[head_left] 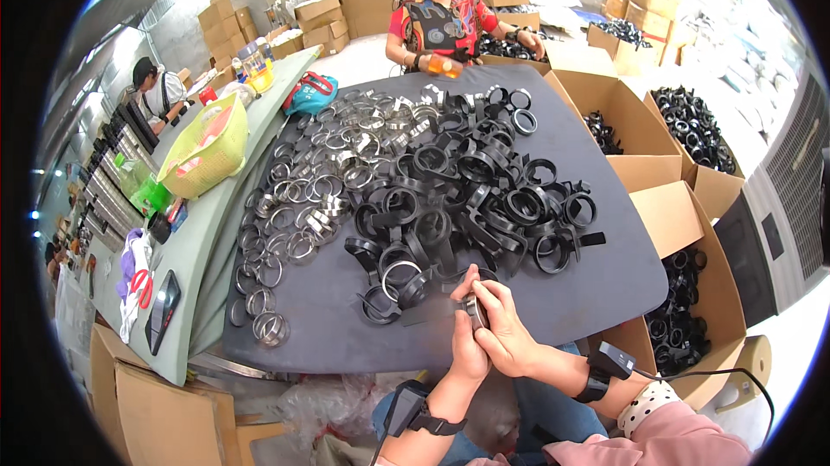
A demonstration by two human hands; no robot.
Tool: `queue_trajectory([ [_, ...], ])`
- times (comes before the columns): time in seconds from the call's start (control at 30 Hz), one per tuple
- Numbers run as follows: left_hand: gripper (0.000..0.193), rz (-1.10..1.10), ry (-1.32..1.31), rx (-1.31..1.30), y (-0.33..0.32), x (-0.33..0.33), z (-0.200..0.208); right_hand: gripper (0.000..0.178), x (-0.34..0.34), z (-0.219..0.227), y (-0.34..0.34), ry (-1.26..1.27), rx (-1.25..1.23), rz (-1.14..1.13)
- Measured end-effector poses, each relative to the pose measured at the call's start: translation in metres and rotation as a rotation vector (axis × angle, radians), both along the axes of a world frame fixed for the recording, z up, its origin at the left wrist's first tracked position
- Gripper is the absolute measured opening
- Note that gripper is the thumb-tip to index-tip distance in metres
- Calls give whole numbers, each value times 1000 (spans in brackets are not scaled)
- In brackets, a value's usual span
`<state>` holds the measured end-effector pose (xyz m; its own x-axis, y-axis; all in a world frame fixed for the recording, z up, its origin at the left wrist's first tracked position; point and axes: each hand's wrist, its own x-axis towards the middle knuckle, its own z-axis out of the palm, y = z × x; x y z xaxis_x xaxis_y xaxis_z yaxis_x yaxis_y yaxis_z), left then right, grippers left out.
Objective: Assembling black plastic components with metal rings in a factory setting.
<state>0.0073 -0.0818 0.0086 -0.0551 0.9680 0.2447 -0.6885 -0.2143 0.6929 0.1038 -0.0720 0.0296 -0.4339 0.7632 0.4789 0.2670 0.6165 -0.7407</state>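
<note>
My left hand (467,347) and my right hand (507,333) meet at the near edge of the grey table, both closed on one small silver metal ring (475,311). Fingers cover much of it, so its full shape is hidden. Just beyond my hands lies a heap of black plastic rings with flat handle-like tabs (432,228). Silver metal rings (302,246) are spread over the table's left half, some in short stacks. One bright metal ring (400,278) sits among the black parts nearest me.
Open cardboard boxes (653,168) holding black parts stand to the right, beside a large grey appliance (769,215). A co-worker (441,21) stands across the grey table (571,319). On the green side table (203,245) are a yellow basket (207,150), red scissors (146,289) and a phone (162,312).
</note>
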Motion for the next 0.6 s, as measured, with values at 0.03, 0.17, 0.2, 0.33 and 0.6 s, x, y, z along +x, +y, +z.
queue_trajectory([
  [0.03,67,-6,0,-14,2,2,0,68,2,-5,2,15,-34,5],
  [0.17,73,-33,75,-4,7,15,4,67,21,0,10,31,-97,28],
  [0.2,75,-23,100,-25,6,19,1,63,31,8,16,53,56,32],
  [0.33,88,-87,315,-78,-8,7,10,54,87,38,81,154,334,-369],
  [0.6,76,-8,743,156,3,9,5,73,239,-26,299,-468,-100,-1002],
])
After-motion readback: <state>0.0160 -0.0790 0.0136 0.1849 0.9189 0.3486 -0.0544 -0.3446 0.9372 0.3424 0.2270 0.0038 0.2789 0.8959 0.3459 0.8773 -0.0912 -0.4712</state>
